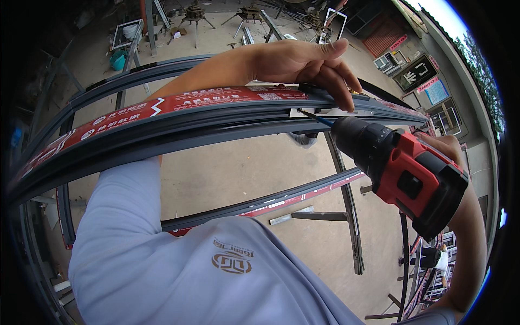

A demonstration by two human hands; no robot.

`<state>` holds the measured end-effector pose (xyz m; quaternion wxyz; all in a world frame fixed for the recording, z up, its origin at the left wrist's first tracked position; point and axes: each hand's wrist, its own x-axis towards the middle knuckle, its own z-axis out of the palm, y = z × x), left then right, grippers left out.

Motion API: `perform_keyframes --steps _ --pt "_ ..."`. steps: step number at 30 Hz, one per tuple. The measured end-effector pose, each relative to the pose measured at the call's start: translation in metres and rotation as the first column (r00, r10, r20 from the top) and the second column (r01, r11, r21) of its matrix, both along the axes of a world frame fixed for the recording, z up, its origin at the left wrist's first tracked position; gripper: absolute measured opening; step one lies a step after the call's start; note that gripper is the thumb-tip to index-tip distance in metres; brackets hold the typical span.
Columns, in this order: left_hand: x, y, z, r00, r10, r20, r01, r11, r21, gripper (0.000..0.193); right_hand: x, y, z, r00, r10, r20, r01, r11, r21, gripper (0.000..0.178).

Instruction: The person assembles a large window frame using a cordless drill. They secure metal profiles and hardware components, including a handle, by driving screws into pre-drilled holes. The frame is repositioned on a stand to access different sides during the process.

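Bare concrete floor (227,173) in daylight, metal stands (195,13) at the back, framed windows (447,116) against a wall

This is an open-air metalworking yard where window and door frames are made, with a bare concrete floor (238,168) underfoot. At twelve o'clock stand tripod stands (195,13) and loose metal profiles (246,35); finished frames (125,33) lean at eleven o'clock and stacked window units (441,116) at two o'clock. Long dark aluminium frame rails (179,124) with red protective film cross the middle, and a cordless drill (403,170) sits at three o'clock
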<state>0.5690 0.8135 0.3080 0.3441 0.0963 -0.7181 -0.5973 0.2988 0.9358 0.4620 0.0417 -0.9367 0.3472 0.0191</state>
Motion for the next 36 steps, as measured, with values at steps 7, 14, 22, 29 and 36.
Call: perform_keyframes --steps 7,14,22,29,36 --pt "-0.001 0.001 0.001 0.999 0.027 0.021 -0.028 1.000 0.009 0.089 -0.003 -0.018 -0.013 0.988 0.137 0.075 -0.133 0.990 -0.050 0.038" --pt "-0.002 0.000 0.003 1.000 0.008 0.022 -0.009 0.999 0.045 0.087 -0.002 -0.019 -0.006 0.996 0.085 0.037 -0.085 0.996 -0.007 0.037" --pt "-0.003 0.005 0.004 0.998 0.046 0.034 -0.048 0.998 0.041 0.087 0.014 -0.015 0.007 0.960 0.154 -0.234 -0.192 0.970 -0.149 0.034" --pt "-0.003 0.004 0.003 0.998 0.062 0.011 -0.062 0.998 -0.011 0.083 0.015 -0.013 -0.002 0.971 0.173 -0.162 -0.199 0.967 -0.160 0.029" --pt "-0.004 0.003 0.000 0.999 0.040 0.001 -0.040 0.999 0.019 0.083 0.016 -0.012 -0.002 0.966 0.208 -0.153 -0.238 0.948 -0.213 0.028"
